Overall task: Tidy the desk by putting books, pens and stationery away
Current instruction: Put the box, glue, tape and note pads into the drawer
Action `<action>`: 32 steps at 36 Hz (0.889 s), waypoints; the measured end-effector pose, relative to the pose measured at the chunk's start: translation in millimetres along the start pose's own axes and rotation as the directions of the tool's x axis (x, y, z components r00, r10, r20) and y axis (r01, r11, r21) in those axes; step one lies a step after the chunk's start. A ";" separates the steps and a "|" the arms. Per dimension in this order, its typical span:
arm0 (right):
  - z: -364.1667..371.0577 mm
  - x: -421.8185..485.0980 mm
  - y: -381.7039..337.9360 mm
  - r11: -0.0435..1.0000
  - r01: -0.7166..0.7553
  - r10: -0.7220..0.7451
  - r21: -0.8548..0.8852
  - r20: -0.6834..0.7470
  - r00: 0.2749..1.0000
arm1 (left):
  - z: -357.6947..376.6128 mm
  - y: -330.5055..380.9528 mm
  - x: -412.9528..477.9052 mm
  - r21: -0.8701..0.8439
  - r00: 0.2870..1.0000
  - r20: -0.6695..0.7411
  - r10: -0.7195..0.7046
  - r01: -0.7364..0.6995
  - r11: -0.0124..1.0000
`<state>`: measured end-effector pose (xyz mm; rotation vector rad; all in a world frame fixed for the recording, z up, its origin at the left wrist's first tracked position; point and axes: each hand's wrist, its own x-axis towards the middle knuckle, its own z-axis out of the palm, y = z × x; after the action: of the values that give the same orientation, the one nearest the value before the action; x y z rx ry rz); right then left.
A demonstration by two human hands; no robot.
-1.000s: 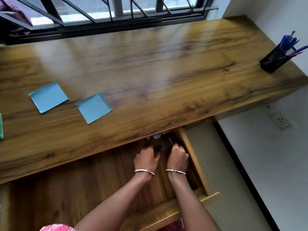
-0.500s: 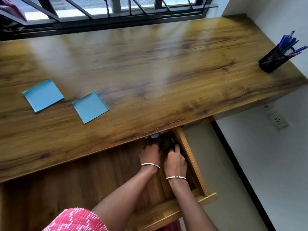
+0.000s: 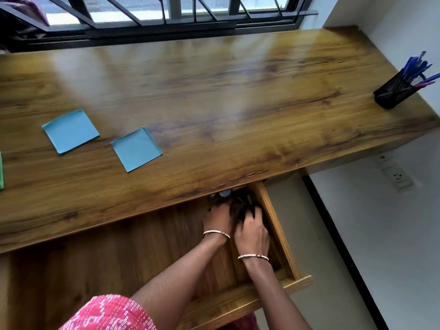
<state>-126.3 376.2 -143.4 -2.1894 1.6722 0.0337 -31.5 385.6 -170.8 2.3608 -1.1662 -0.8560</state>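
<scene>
Two hands deep in open drawer (image 3: pixel 277 225) under bench (image 3: pixel 214 103): left hand (image 3: pixel 217 220) and right hand (image 3: pixel 252 232) curled over small dark stationery (image 3: pixel 242 201); grip unclear. Two blue note pads (image 3: pixel 135 148) remain on bench; light, flexible, best pinched at edges.

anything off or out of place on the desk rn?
Nothing damaged or spilled. Two blue sticky-note pads lie loose and askew on the desk, apart from each other. Pens stand in the black holder. Both hands are in the open drawer.
</scene>
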 end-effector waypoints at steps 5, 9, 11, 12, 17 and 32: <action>-7.8 -11.9 -1.4 0.992 0.064 -0.055 0.112 -0.088 0.995 | -13.4 -8.8 -11.2 -0.034 0.999 -0.033 0.040 -0.041 0.999; -20.4 -18.2 -14.3 0.938 0.221 -0.172 0.267 -0.196 0.966 | -40.0 -18.0 -38.0 -0.143 0.977 -0.168 0.128 -0.153 0.978; -27.8 -17.9 -29.7 0.896 0.306 -0.234 0.321 -0.242 0.942 | -57.6 -25.1 -53.1 -0.222 0.962 -0.239 0.130 -0.185 0.957; -31.8 -16.9 -39.4 0.876 0.343 -0.261 0.339 -0.265 0.928 | -68.3 -29.1 -59.5 -0.258 0.953 -0.279 0.117 -0.191 0.947; -41.5 -5.0 -92.7 0.796 0.477 -0.375 0.373 -0.315 0.872 | -124.8 -57.3 -75.9 -0.319 0.877 -0.480 0.016 -0.192 0.928; -12.7 77.0 -243.1 0.899 0.405 -0.407 0.168 -0.026 0.913 | -281.2 -190.5 4.6 -0.538 0.529 -0.528 -0.665 0.397 0.743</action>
<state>120.4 353.7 -81.3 -2.3515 1.1327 -0.2044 267.7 510.6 -69.6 2.3762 0.0755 -0.2020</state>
